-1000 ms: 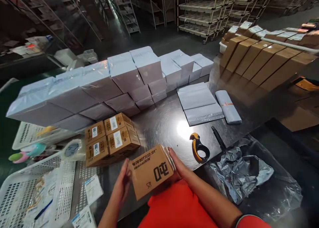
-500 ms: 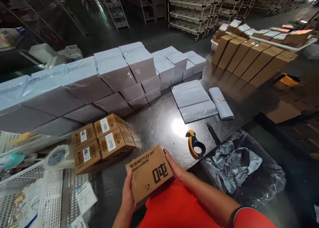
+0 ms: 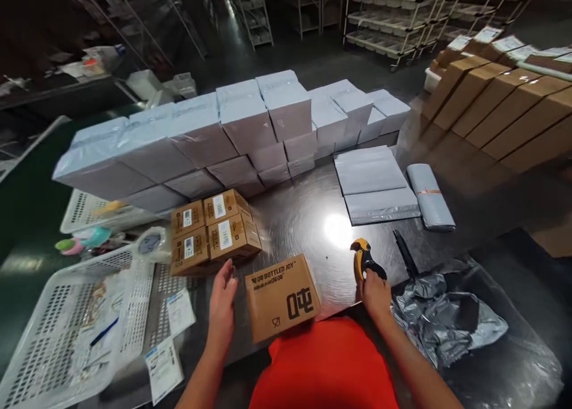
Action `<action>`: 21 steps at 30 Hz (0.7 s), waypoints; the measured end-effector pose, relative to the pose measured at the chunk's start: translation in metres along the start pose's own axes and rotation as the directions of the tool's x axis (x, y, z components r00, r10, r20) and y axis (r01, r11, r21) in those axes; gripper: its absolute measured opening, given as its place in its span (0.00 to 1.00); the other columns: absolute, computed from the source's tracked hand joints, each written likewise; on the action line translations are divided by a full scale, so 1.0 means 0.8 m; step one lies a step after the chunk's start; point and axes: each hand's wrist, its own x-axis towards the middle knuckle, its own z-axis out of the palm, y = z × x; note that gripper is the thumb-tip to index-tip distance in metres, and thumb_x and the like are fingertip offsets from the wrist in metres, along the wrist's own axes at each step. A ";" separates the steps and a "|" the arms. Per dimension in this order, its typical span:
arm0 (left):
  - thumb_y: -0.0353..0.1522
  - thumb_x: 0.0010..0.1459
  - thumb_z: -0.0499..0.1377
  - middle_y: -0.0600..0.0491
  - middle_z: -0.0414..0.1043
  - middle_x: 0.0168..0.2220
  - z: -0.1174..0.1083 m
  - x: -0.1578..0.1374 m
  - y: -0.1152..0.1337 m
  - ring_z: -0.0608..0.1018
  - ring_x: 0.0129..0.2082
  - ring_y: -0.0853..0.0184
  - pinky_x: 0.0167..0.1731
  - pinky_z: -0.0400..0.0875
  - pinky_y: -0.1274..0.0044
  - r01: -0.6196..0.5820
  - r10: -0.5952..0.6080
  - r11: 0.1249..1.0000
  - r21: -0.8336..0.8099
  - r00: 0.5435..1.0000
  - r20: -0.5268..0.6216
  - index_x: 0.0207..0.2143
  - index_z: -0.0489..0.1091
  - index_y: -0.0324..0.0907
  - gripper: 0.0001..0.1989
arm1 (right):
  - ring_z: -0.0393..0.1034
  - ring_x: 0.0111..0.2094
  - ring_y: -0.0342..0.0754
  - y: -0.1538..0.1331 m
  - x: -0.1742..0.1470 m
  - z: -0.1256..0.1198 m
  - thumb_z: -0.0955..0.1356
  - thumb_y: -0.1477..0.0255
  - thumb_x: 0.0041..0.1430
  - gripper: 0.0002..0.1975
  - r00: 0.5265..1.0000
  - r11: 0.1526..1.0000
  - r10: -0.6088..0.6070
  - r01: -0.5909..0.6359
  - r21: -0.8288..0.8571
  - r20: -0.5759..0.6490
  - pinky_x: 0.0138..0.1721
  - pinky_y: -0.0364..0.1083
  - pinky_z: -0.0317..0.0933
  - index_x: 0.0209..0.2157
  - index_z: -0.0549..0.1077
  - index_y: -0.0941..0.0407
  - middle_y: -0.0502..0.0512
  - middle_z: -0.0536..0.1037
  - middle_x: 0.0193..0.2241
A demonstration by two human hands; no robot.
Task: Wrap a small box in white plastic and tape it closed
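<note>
A brown cardboard box (image 3: 282,296) printed "BOTTLED JOY" lies near the table's front edge, in front of my body. Just to its left, my left hand (image 3: 223,299) is open with fingers raised, apart from the box. On the right, my right hand (image 3: 375,290) has its fingers closed round the handle of a yellow-and-black hooked cutter (image 3: 358,257), which is still at the tabletop. A black pen-like tool (image 3: 405,254) lies right of the cutter.
Four-sided brown cartons (image 3: 217,230) with labels sit left of the box. White wrapped parcels (image 3: 241,129) line the back. Flat grey mailing bags (image 3: 375,183), a rolled bundle (image 3: 429,196), crumpled plastic (image 3: 451,314), a tape roll (image 3: 152,244) and a white basket (image 3: 49,314) surround the workspace.
Both hands have let go of the box, which now rests on the table. My right hand has moved right onto the cutter; my left has drawn off leftward. The view has shifted left.
</note>
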 end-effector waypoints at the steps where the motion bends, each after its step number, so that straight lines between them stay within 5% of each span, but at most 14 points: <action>1: 0.51 0.54 0.61 0.44 0.61 0.66 -0.001 0.002 0.008 0.61 0.68 0.53 0.68 0.53 0.61 -0.081 0.081 0.995 0.064 0.997 0.003 0.60 0.65 0.43 0.35 | 0.73 0.43 0.63 0.008 0.002 0.002 0.58 0.72 0.67 0.18 1.000 0.999 -0.018 0.019 -0.036 0.024 0.47 0.57 0.60 0.52 0.69 0.67 0.70 0.78 0.40; 5: 0.49 0.59 0.57 0.41 0.60 0.66 0.007 -0.009 0.034 0.63 0.66 0.51 0.66 0.57 0.57 -0.307 0.296 0.880 0.363 0.951 0.087 0.60 0.65 0.43 0.31 | 0.74 0.43 0.61 0.033 0.009 0.002 0.58 0.73 0.68 0.15 0.998 0.991 -0.040 0.045 -0.125 0.041 0.47 0.56 0.58 0.46 0.72 0.63 0.67 0.79 0.38; 8: 0.45 0.64 0.53 0.45 0.45 0.73 0.024 -0.026 0.040 0.53 0.71 0.51 0.68 0.48 0.55 -0.507 0.455 0.629 0.589 0.855 0.250 0.66 0.58 0.47 0.31 | 0.73 0.44 0.61 0.045 0.010 -0.005 0.60 0.72 0.67 0.15 0.999 0.993 -0.051 0.052 -0.104 0.019 0.49 0.56 0.57 0.48 0.72 0.62 0.66 0.79 0.41; 11: 0.44 0.65 0.52 0.48 0.29 0.75 0.049 -0.036 0.032 0.43 0.73 0.49 0.68 0.39 0.51 -0.679 0.523 0.356 0.642 0.714 0.465 0.71 0.44 0.50 0.36 | 0.71 0.47 0.59 0.050 0.017 -0.018 0.62 0.68 0.67 0.18 0.992 0.995 -0.089 0.093 0.036 -0.091 0.50 0.55 0.58 0.52 0.70 0.63 0.67 0.78 0.45; 14: 0.46 0.64 0.53 0.46 0.38 0.74 0.072 -0.036 0.013 0.48 0.72 0.46 0.66 0.38 0.47 -0.789 0.472 0.104 0.606 0.575 0.668 0.72 0.41 0.53 0.38 | 0.69 0.49 0.56 0.058 0.049 -0.039 0.61 0.64 0.68 0.18 0.971 0.978 -0.123 0.154 0.141 -0.206 0.50 0.51 0.58 0.51 0.70 0.62 0.65 0.77 0.47; 17: 0.48 0.63 0.52 0.43 0.51 0.71 0.083 -0.033 0.000 0.55 0.69 0.46 0.65 0.43 0.48 -0.789 0.367 -0.065 0.611 0.551 0.750 0.72 0.39 0.52 0.39 | 0.69 0.49 0.54 0.078 0.111 -0.069 0.59 0.66 0.70 0.17 0.974 0.991 -0.119 0.127 0.030 -0.192 0.50 0.49 0.59 0.50 0.71 0.60 0.63 0.76 0.48; 21: 0.47 0.62 0.52 0.42 0.59 0.68 0.080 -0.024 -0.002 0.62 0.65 0.49 0.62 0.49 0.54 -0.771 0.378 -0.212 0.600 0.501 0.779 0.72 0.38 0.49 0.41 | 0.70 0.47 0.54 0.115 0.212 -0.102 0.58 0.69 0.71 0.16 0.986 0.984 -0.138 0.126 -0.129 -0.089 0.45 0.48 0.60 0.46 0.75 0.59 0.63 0.77 0.45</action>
